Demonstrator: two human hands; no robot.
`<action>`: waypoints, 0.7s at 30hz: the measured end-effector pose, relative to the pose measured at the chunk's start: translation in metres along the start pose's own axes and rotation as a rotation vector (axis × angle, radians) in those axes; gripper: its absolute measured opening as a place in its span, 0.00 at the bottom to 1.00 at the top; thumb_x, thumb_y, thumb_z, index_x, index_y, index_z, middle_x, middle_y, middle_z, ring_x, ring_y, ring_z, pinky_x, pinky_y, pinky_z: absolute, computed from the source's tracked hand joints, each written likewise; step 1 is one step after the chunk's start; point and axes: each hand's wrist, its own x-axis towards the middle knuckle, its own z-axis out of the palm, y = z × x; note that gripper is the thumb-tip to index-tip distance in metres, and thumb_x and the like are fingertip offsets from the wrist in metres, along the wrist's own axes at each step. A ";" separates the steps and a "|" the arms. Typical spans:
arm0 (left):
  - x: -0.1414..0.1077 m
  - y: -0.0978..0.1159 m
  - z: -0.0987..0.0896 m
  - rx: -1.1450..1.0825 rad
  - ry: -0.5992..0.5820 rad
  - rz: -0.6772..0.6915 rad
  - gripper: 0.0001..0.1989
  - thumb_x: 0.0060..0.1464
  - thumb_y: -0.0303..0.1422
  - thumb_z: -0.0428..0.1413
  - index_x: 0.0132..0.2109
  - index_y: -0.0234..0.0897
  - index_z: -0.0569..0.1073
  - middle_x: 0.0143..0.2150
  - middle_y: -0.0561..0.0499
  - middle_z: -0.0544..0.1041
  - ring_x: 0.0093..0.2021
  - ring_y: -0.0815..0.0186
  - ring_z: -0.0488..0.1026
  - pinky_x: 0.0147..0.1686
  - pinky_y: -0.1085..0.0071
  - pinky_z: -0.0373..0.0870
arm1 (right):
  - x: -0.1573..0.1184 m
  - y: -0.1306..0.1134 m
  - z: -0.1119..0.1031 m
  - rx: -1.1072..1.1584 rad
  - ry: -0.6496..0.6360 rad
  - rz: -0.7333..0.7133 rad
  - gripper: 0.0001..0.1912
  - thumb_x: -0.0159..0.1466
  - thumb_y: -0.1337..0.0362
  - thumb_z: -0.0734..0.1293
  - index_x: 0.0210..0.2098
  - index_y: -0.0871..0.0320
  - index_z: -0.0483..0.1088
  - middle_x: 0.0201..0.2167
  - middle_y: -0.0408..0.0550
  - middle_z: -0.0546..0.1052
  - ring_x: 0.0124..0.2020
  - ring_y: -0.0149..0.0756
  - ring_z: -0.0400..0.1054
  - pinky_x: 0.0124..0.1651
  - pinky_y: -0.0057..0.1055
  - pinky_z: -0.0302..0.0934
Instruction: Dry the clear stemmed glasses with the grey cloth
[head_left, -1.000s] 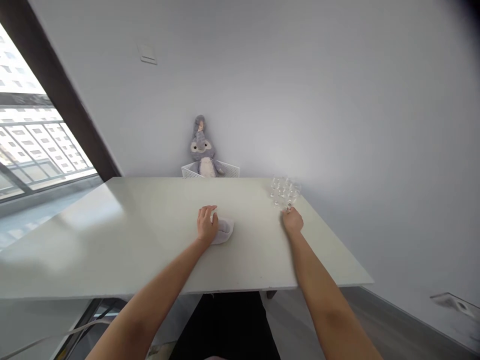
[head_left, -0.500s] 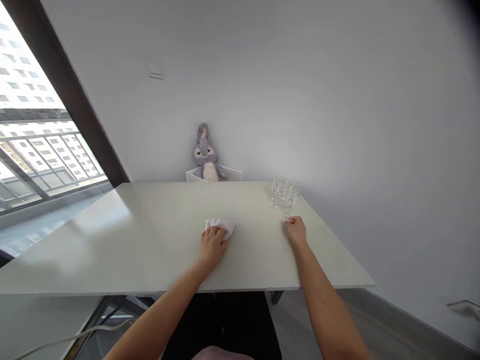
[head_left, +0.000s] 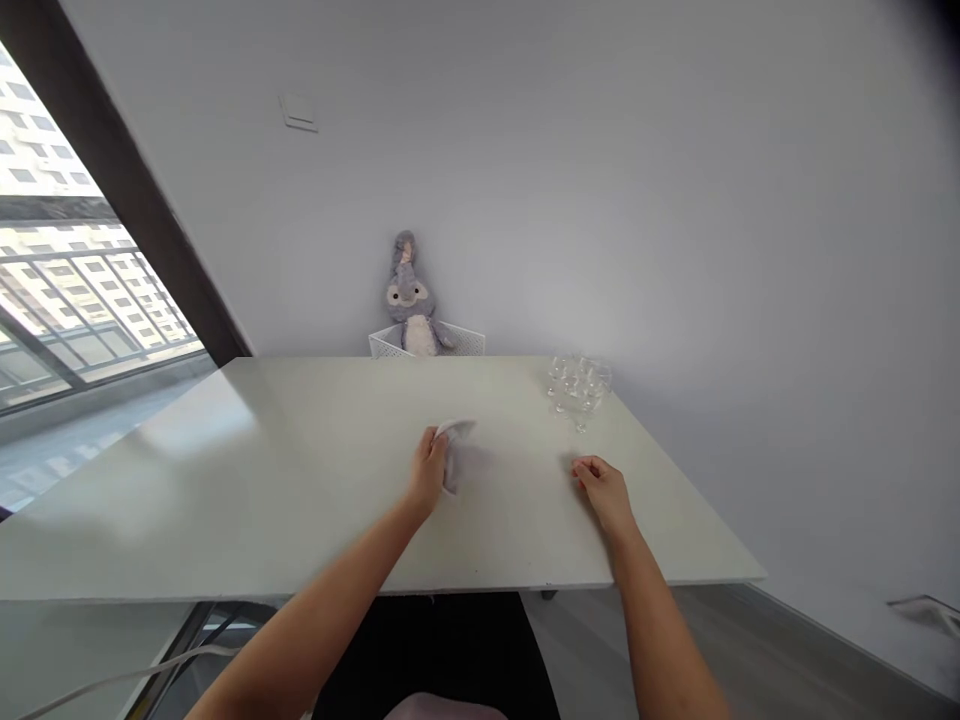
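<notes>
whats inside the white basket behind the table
A grey plush toy leans up out of the white basket, its head and pale belly showing. The table covers its lower body and the basket's bottom, so anything else down there is hidden.

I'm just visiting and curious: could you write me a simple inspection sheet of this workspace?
Surface: white tabletop, glossy, with bright reflections on the left.
Things at hand: white cloth, held near the middle; clear glasses, clustered toward the far right corner.
Clutter: grey plush toy in a white perforated basket by the far edge.
Hands: left hand grips the cloth; right hand is nearer than the glasses, fingers curled, nothing visible in it.
Cables: pale cable, lower left, below the tabletop.
Surroundings: plain wall with switch; window on the left.
</notes>
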 end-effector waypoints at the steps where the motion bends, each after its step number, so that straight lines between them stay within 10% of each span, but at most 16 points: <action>1: 0.008 0.008 0.004 -0.104 -0.004 0.000 0.13 0.54 0.40 0.44 0.35 0.37 0.67 0.24 0.55 0.64 0.25 0.71 0.62 0.23 0.76 0.60 | -0.001 -0.001 0.000 0.010 0.005 0.001 0.13 0.52 0.55 0.60 0.25 0.60 0.67 0.22 0.44 0.70 0.20 0.28 0.59 0.25 0.26 0.53; 6: 0.045 0.040 0.028 -0.418 -0.108 -0.003 0.16 0.53 0.43 0.45 0.46 0.40 0.64 0.35 0.53 0.69 0.32 0.71 0.67 0.31 0.76 0.65 | -0.002 0.002 0.000 -0.014 0.014 -0.010 0.13 0.53 0.55 0.59 0.25 0.59 0.66 0.21 0.43 0.70 0.20 0.29 0.59 0.25 0.26 0.54; 13: 0.021 -0.001 0.037 -0.238 -0.305 -0.462 0.27 0.52 0.39 0.47 0.58 0.38 0.50 0.51 0.39 0.67 0.42 0.62 0.71 0.33 0.69 0.69 | -0.005 -0.007 0.002 -0.218 0.114 -0.061 0.15 0.56 0.55 0.57 0.30 0.58 0.68 0.27 0.47 0.73 0.26 0.34 0.64 0.32 0.30 0.58; 17: -0.025 -0.009 0.009 -0.034 -0.133 -0.148 0.22 0.52 0.35 0.48 0.55 0.41 0.55 0.57 0.40 0.59 0.53 0.61 0.62 0.43 0.66 0.67 | -0.011 -0.035 0.024 -0.406 0.003 -0.260 0.20 0.60 0.56 0.52 0.45 0.58 0.66 0.44 0.53 0.71 0.43 0.39 0.65 0.45 0.34 0.58; 21: -0.071 -0.008 -0.029 0.175 -0.083 0.111 0.17 0.53 0.35 0.46 0.51 0.43 0.60 0.53 0.44 0.63 0.53 0.60 0.62 0.44 0.61 0.67 | -0.017 -0.055 0.073 -0.649 -0.359 -0.559 0.30 0.62 0.51 0.49 0.58 0.61 0.53 0.60 0.54 0.52 0.61 0.43 0.42 0.58 0.40 0.43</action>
